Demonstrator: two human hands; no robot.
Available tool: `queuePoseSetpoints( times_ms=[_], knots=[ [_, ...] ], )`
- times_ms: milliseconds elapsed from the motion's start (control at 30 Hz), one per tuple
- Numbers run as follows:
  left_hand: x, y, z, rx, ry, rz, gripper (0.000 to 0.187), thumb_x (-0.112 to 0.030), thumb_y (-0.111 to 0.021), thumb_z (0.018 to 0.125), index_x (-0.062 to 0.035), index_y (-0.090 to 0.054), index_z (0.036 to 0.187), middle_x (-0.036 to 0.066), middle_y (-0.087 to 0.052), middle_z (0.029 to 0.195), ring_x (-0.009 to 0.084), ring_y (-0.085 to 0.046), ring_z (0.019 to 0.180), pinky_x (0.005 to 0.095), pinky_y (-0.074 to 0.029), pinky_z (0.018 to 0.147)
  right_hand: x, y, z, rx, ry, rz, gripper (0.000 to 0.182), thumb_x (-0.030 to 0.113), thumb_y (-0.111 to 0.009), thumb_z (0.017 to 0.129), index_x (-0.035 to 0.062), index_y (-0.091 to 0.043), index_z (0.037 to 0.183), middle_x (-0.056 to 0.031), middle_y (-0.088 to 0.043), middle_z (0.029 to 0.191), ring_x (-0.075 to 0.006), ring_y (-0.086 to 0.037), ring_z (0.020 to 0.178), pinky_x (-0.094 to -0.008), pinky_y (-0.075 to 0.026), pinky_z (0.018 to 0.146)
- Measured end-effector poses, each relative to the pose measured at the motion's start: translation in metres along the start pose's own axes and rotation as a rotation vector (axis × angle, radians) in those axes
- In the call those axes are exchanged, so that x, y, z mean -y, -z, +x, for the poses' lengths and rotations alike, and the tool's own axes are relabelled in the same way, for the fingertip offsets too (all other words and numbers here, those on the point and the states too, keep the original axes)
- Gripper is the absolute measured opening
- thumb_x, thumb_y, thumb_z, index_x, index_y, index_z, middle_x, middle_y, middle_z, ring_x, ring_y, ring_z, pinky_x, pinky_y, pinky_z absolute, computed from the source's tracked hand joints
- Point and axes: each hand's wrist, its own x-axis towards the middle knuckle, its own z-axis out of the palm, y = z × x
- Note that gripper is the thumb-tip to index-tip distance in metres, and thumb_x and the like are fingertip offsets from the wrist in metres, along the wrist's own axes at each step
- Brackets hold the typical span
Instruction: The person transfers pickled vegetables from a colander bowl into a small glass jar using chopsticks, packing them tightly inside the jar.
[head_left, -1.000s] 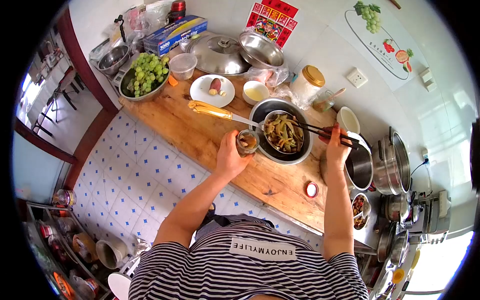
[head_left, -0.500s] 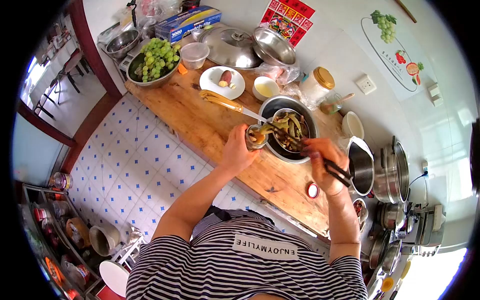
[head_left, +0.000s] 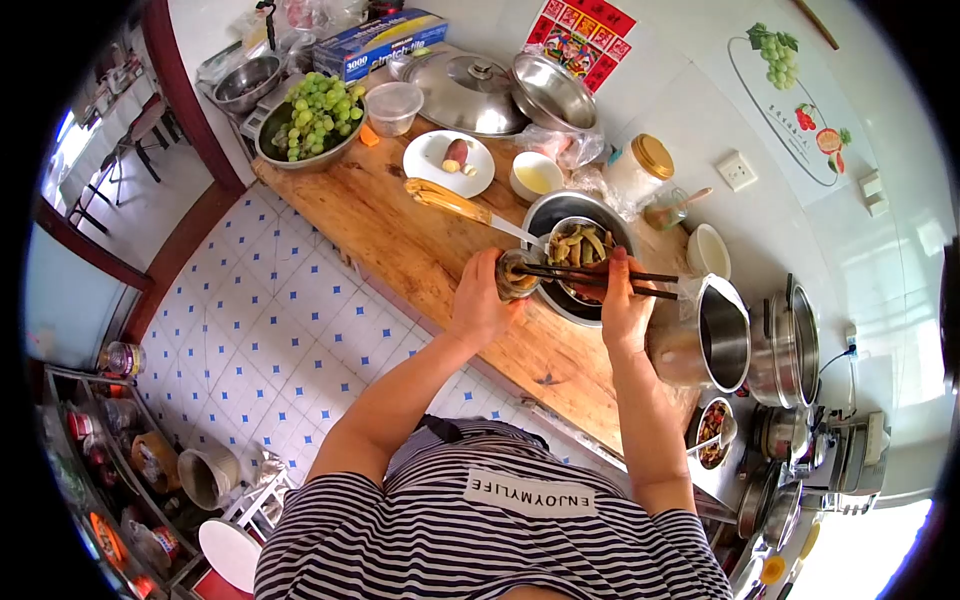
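My left hand (head_left: 484, 297) is wrapped round a small glass jar (head_left: 517, 278) with brownish food inside. Dark chopsticks (head_left: 640, 278) are gripped in my right hand (head_left: 626, 300), their tips in the jar's mouth. Just behind both hands sits a metal basin (head_left: 545, 207), and in it a smaller bowl (head_left: 588, 226) of greenish-brown pickled vegetable pieces (head_left: 582, 245). A knife with a yellowish handle (head_left: 450, 199) lies with its blade reaching the basin's rim. My right hand partly covers the smaller bowl.
A white plate (head_left: 425, 153) with a reddish bulb, a bowl of yellow liquid (head_left: 538, 177) and a bowl of grapes (head_left: 320, 118) stand behind on the wooden counter (head_left: 370, 215). A tall metal pot (head_left: 690, 345) is at the right, near a bowl of chopped red peppers (head_left: 714, 430).
My right hand has moved left and the chopsticks now lie nearly level, tips in the jar. The greenish piece between bowl and jar is no longer there. The red-and-white lid is out of sight.
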Motion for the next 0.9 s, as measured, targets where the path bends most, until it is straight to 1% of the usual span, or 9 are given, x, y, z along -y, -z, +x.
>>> queuePoseSetpoints(
  times_ms=[167, 300, 400, 433, 467, 533, 567, 667, 900],
  knots=[
    [0.002, 0.001, 0.0, 0.009, -0.014, 0.0, 0.076, -0.011, -0.085, 0.066, -0.0009, -0.042, 0.127, 0.021, -0.051, 0.121, 0.041, -0.051, 0.114, 0.0453, -0.046, 0.095, 0.028, 0.005, 0.0, 0.22, 0.025, -0.166, 0.035, 0.028, -0.055, 0.102, -0.0065, -0.062, 0.104, -0.0128, -0.069, 0.09, -0.0214, -0.072, 0.08, -0.0309, -0.062, 0.062],
    [0.006, -0.003, 0.0, -0.021, -0.04, 0.027, 0.076, -0.012, -0.086, 0.066, -0.0004, -0.041, 0.126, 0.02, -0.052, 0.116, 0.0395, -0.053, 0.109, 0.0443, -0.047, 0.092, 0.07, -0.004, -0.007, 0.235, 0.097, -0.291, 0.03, 0.023, -0.055, 0.102, -0.0055, -0.064, 0.101, -0.0118, -0.07, 0.09, -0.018, -0.071, 0.08, -0.0285, -0.061, 0.062],
    [0.007, -0.003, 0.0, -0.062, -0.091, 0.014, 0.076, -0.012, -0.086, 0.065, -0.0007, -0.041, 0.125, 0.02, -0.052, 0.115, 0.0398, -0.054, 0.107, 0.0443, -0.047, 0.09, 0.064, 0.008, -0.015, 0.243, 0.184, -0.348, 0.025, 0.017, -0.055, 0.102, -0.0055, -0.064, 0.101, -0.0123, -0.071, 0.091, -0.0161, -0.07, 0.075, -0.0275, -0.059, 0.063],
    [0.007, -0.003, 0.0, -0.06, -0.106, 0.016, 0.076, -0.012, -0.086, 0.065, -0.0008, -0.041, 0.126, 0.02, -0.052, 0.115, 0.0398, -0.054, 0.107, 0.0445, -0.047, 0.09, 0.066, 0.009, -0.022, 0.223, 0.256, -0.405, 0.013, 0.006, -0.058, 0.098, -0.0043, -0.065, 0.097, -0.0134, -0.071, 0.09, -0.0167, -0.069, 0.073, -0.0275, -0.056, 0.064],
    [0.008, -0.002, 0.0, -0.058, -0.119, 0.019, 0.076, -0.012, -0.086, 0.065, -0.0009, -0.041, 0.126, 0.02, -0.052, 0.115, 0.0398, -0.054, 0.107, 0.0448, -0.047, 0.09, 0.065, 0.01, -0.028, 0.228, 0.257, -0.406, 0.013, 0.006, -0.058, 0.098, -0.0043, -0.065, 0.097, -0.0134, -0.071, 0.09, -0.0167, -0.069, 0.073, -0.0275, -0.056, 0.064],
    [0.007, -0.001, 0.0, -0.043, -0.092, 0.003, 0.076, -0.013, -0.085, 0.066, -0.0005, -0.041, 0.126, 0.021, -0.052, 0.117, 0.0406, -0.053, 0.109, 0.0455, -0.047, 0.091, 0.063, 0.011, -0.039, 0.273, 0.533, -0.66, 0.005, -0.003, -0.061, 0.092, -0.0035, -0.066, 0.093, -0.015, -0.07, 0.088, -0.0186, -0.069, 0.075, -0.0285, -0.055, 0.064],
    [0.007, -0.001, 0.0, -0.025, -0.069, -0.013, 0.075, -0.013, -0.084, 0.067, -0.0001, -0.041, 0.127, 0.022, -0.051, 0.12, 0.0415, -0.052, 0.112, 0.0462, -0.046, 0.093, 0.06, 0.008, -0.047, 0.276, 0.536, -0.65, 0.013, 0.002, -0.055, 0.096, -0.0034, -0.067, 0.095, -0.0153, -0.069, 0.089, -0.018, -0.069, 0.075, -0.0295, -0.055, 0.068],
    [0.009, -0.003, 0.0, -0.07, -0.124, -0.004, 0.075, -0.012, -0.085, 0.065, -0.0006, -0.042, 0.126, 0.02, -0.052, 0.114, 0.0408, -0.053, 0.107, 0.0457, -0.046, 0.091, 0.04, 0.004, -0.055, 0.348, 0.79, -0.681, 0.007, -0.004, -0.06, 0.088, -0.0012, -0.067, 0.09, -0.017, -0.07, 0.093, -0.0261, -0.071, 0.078, -0.0318, -0.056, 0.07],
    [0.01, -0.006, -0.003, -0.088, -0.135, -0.011, 0.074, -0.01, -0.084, 0.066, 0.0004, -0.042, 0.126, 0.023, -0.053, 0.118, 0.0428, -0.052, 0.109, 0.0467, -0.046, 0.092, 0.015, -0.011, -0.061, 0.279, 0.753, -0.739, 0.006, -0.003, -0.063, 0.086, 0.0011, -0.065, 0.09, -0.0159, -0.069, 0.092, -0.0287, -0.07, 0.076, -0.0333, -0.056, 0.064]
  ],
)
